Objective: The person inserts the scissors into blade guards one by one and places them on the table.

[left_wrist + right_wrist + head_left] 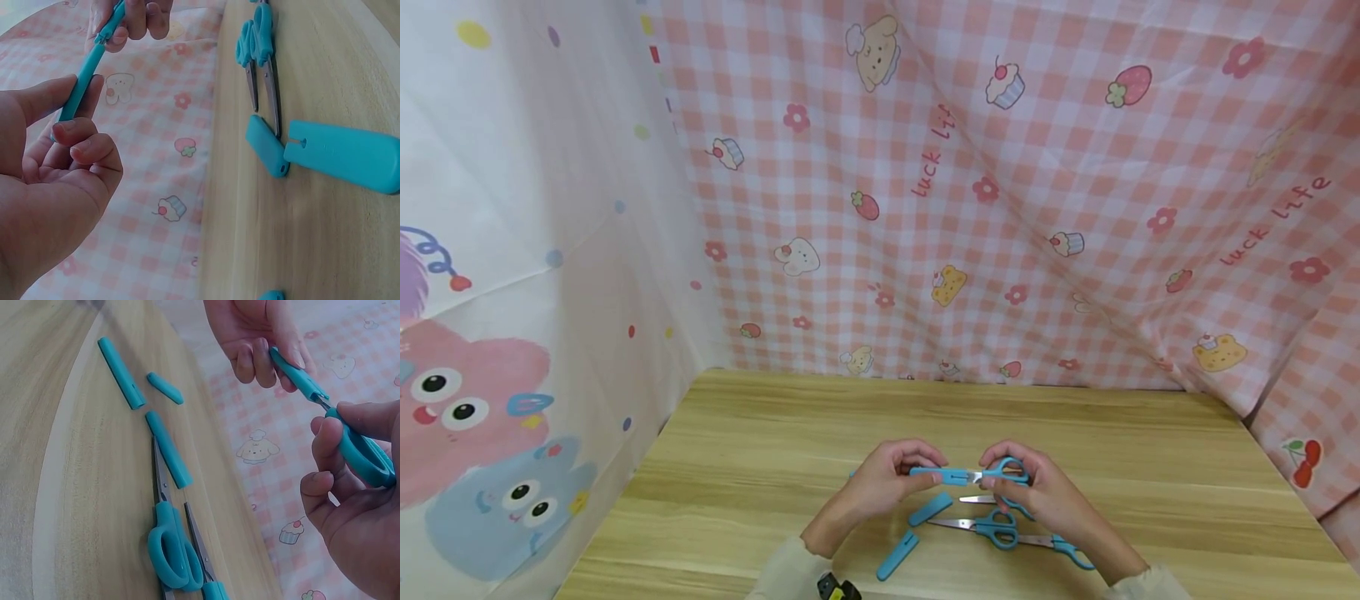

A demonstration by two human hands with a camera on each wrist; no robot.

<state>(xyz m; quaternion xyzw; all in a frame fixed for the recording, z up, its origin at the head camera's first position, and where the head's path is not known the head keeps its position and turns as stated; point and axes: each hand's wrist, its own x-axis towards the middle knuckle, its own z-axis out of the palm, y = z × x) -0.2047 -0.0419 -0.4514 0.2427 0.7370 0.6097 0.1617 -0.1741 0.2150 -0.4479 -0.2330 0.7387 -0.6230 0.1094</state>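
Note:
Above the table my left hand (880, 477) pinches a blue blade cover (953, 477) between thumb and fingers. My right hand (1043, 492) holds a pair of scissors by its blue handle (351, 445). The blades are partly inside the cover; a short stretch of metal (974, 477) shows between cover and handle. Below the hands lie more blue-handled scissors (987, 526) with bare blades, including one pair (977, 499) partly behind my right hand and another (1037, 541) near the right wrist. A loose cover (930, 509) lies close to a blade tip.
A second loose cover (897, 556) lies nearer the front of the wooden table (715, 500). A third cover (164, 388) lies farther off, mostly hidden by my left hand in the head view. A pink checked cloth (970, 250) hangs behind the table, a white printed one (587, 333) at left.

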